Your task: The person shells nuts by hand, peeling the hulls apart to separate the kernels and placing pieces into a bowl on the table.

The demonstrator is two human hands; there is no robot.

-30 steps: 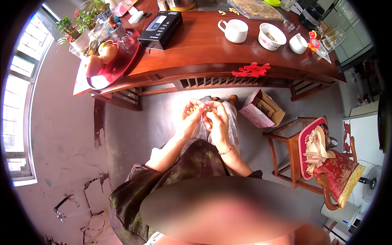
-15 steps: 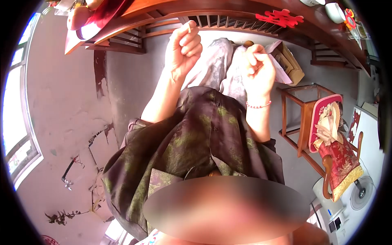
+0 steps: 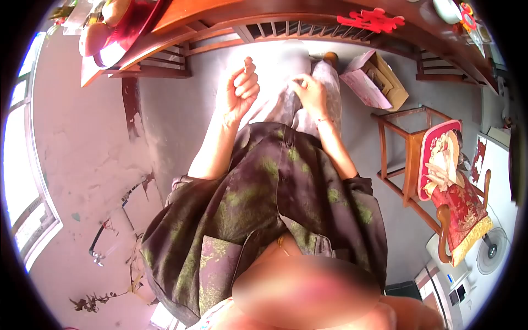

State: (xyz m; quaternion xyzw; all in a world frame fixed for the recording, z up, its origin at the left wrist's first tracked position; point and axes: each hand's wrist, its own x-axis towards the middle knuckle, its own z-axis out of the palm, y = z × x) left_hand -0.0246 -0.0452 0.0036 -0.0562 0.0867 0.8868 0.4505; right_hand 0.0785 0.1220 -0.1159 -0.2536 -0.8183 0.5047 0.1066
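Note:
My left hand [image 3: 240, 91] is raised over the pale patterned trousers [image 3: 280, 102], its fingers curled into the palm and its thumb pressed against the index finger. A tiny pale spot shows at those fingertips, too small to name. My right hand [image 3: 312, 96] hangs apart from it, over the trouser leg on the right, with the thumb and fingertips drawn together. What it holds, if anything, I cannot make out. Below both hands spreads the dark purple and green shirt [image 3: 275, 181].
A dark red wooden table [image 3: 220, 19] with slatted sides runs across the front, a red paper cut-out [image 3: 371, 20] on its edge. An open cardboard box [image 3: 377, 82] lies on the floor. To the right stand a wooden chair [image 3: 410, 165] with cushions and a fan [image 3: 491, 251].
My right hand has moved left, turning inward and away from the box. My left hand has come slightly down and left, still closed. The view has shifted a little.

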